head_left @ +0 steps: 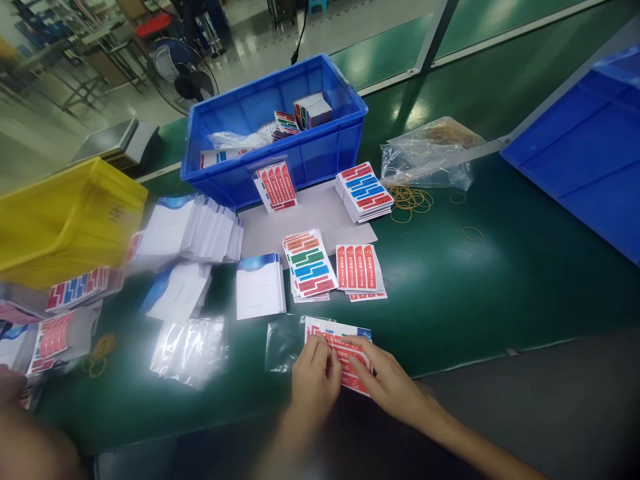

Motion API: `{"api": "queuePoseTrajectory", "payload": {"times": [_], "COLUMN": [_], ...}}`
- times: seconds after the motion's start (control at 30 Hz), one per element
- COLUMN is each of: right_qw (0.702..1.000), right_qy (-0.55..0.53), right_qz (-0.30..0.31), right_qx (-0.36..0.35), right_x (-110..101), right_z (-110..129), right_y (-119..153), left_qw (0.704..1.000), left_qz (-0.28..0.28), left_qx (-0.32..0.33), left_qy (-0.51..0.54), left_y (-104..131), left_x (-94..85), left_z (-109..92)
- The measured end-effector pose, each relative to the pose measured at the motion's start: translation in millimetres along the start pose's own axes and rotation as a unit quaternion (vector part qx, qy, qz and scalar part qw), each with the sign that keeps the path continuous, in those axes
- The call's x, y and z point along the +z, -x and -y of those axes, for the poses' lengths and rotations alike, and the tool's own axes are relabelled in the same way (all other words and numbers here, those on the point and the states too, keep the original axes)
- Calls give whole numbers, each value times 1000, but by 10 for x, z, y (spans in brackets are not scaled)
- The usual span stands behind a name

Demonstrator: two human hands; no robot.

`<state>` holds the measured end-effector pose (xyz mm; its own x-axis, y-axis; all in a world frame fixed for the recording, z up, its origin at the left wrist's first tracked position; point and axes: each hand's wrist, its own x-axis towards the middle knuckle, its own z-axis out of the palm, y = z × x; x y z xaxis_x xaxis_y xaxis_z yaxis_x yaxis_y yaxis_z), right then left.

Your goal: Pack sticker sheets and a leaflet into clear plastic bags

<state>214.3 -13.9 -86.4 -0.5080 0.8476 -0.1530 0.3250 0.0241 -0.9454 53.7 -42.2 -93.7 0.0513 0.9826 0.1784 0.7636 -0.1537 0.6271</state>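
Note:
My left hand [314, 377] and my right hand [387, 380] both grip a small set of sticker sheets [345, 347], red labels on top with a blue-white card behind, near the front edge of the green table [475, 293]. A clear plastic bag [283, 343] lies flat just left of the sheets, touching them. Beyond my hands lie a stack of multicoloured sticker sheets [307, 263], a stack of red label sheets [363, 270] and a stack of white cards with blue tops [260, 285].
A blue bin [240, 110] with more sheets stands at the back, a yellow bin [65, 213] at the left, another blue bin [590, 147] at the right. Rubber bands [410, 200] and their bag [430, 160] lie right of centre. Clear bags [190, 347] lie left.

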Motion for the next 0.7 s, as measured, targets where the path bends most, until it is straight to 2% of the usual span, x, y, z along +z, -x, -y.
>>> {"api": "queuePoseTrajectory", "payload": {"times": [0.1, 0.17, 0.3, 0.37, 0.43, 0.5, 0.57, 0.7], "right_qw": [999, 998, 981, 978, 981, 980, 972, 939], "right_qy": [9, -16, -112, -107, -75, -29, 20, 80], "right_qz": [40, 0, -106, -115, -99, -78, -56, -36], "right_qx": [-33, -54, -117, -135, -151, -180, -227, -333], "right_x": [-16, -67, -180, -204, -191, -143, -70, 78], "right_z": [70, 82, 73, 92, 144, 228, 331, 484], "right_y": [-20, -18, -15, -32, -59, -86, -109, -164], "left_qw": [998, 993, 966, 941, 915, 897, 891, 914], "left_qz": [8, -14, -108, -155, -200, -230, -235, -195], "left_qx": [-6, -29, -127, -175, -194, -197, -202, -173], "left_qy": [66, 113, 196, 244, 291, 323, 331, 311], "left_y": [-25, -64, -136, -139, -117, -83, -50, -15], "left_x": [-85, -216, -620, -807, -926, -967, -952, -876], "left_z": [-54, -98, -222, -298, -364, -403, -412, -377]}}
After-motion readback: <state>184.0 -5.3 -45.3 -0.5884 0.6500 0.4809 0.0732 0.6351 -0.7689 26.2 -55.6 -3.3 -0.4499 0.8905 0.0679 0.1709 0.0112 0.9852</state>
